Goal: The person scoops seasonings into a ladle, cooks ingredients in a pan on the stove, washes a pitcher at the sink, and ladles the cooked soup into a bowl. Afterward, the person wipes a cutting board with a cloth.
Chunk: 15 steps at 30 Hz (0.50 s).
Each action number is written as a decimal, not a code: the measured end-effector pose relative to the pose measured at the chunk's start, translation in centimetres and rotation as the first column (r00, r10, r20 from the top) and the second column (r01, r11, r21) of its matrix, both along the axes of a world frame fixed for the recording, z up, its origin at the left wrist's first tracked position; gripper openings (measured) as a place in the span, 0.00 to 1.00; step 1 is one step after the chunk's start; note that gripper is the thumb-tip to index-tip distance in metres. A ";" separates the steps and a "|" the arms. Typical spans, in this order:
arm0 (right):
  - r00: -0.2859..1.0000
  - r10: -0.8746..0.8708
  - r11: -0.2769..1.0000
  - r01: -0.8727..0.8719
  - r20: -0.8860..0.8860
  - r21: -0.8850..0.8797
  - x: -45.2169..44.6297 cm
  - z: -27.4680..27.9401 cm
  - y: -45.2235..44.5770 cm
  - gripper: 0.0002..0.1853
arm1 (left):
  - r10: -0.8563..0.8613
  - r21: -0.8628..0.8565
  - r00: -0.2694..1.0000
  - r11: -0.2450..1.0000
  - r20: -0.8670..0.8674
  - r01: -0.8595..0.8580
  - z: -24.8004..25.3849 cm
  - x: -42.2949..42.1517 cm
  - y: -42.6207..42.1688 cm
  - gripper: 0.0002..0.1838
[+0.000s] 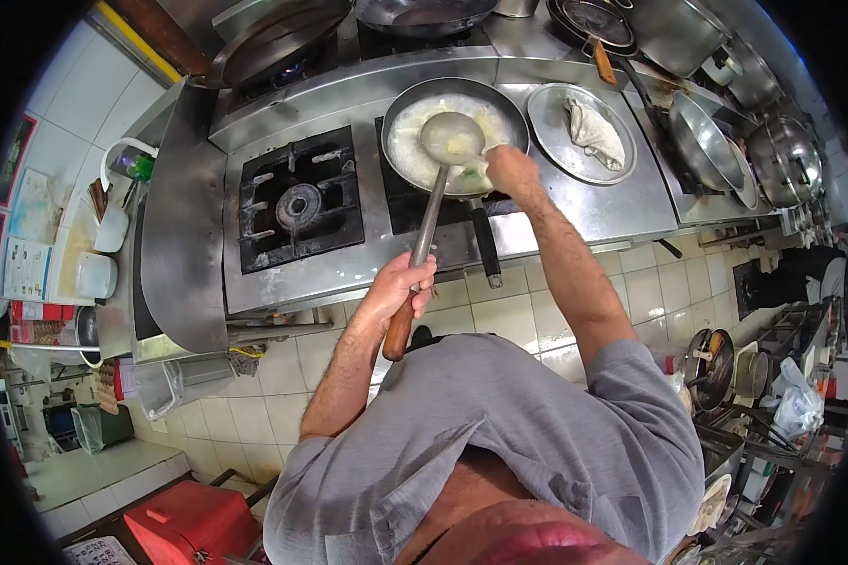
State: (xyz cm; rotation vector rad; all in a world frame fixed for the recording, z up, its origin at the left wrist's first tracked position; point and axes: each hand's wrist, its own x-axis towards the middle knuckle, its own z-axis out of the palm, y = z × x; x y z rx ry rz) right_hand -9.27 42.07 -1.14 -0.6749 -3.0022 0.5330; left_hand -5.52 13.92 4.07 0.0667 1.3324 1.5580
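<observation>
My left hand (406, 285) is wrapped round the ladle (428, 221) near its wooden grip. The ladle's bowl sits over the frying pan (407, 94), with some pale yellowish food and liquid in it. White, foamy liquid (410, 127) with pale pieces fills the pan, which rests on a burner. My right hand (512, 172) is closed above the pan's right edge, beside the ladle's bowl; what its fingers hold is hidden. Something greenish shows just left of those fingers. The pan's black handle (486, 247) points toward me, and neither hand is on it.
To the left is a gas burner (299, 204) with a black grate. A round metal tray (548, 141) with a folded cloth (595, 135) lies right of the pan. A large wok (283, 42) and another pan (424, 17) stand behind. Metal bowls (705, 141) are at the right.
</observation>
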 end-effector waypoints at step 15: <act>0.990 0.114 0.989 -0.121 -0.080 -0.086 -0.8 -1.4 1.0 0.12 | -0.048 -0.097 0.992 0.995 -0.113 0.037 -0.4 0.3 0.6 0.17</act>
